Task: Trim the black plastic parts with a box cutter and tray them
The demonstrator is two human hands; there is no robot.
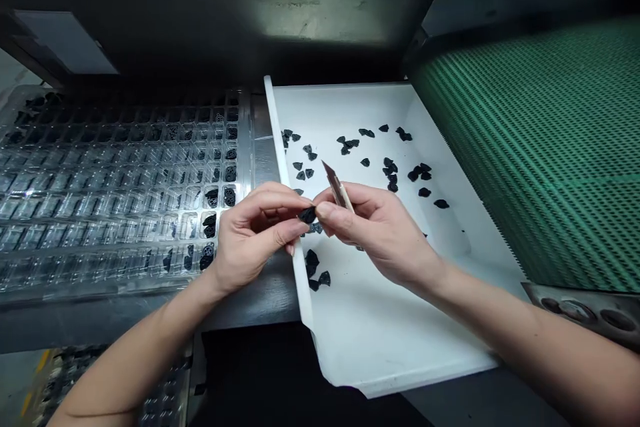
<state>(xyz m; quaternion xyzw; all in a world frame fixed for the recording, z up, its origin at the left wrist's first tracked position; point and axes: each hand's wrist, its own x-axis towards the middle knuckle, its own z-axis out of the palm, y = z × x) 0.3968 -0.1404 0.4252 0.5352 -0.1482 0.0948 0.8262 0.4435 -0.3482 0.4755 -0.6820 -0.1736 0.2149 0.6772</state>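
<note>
Fingers of the left hand (250, 233) are drawn together, thumb and forefinger pinching one black part (307, 215) above the near-left rim of the white bin (301, 280). Toward 9 and 10 o'clock from that hand lies the plastic tray (247, 173), its rows of pockets partly stocked: dark pieces (229, 197) show most plainly along its right edge and at its far left corner, while many middle pockets show little but glare, so how many hold something cannot be told. The work looks partway along, to judge by those stocked pockets, the one part in hand and the many pieces yet loose in the bin. That part's long axis seems to run roughly from 8 to 2 o'clock, nearly crosswise; fingertips cover its ends, so which way its point faces cannot be told. At its 3 o'clock, the right hand (380, 233) closes thumb and fingers around a knife (339, 188), the thumb tip right at the part; the blade aims at 11 o'clock, its long axis running 11 to 5. Beyond, loose pieces (441, 204) scatter toward 12, 1 and 2 o'clock in the bin, and green mesh (565, 147) slopes along its right side.
</note>
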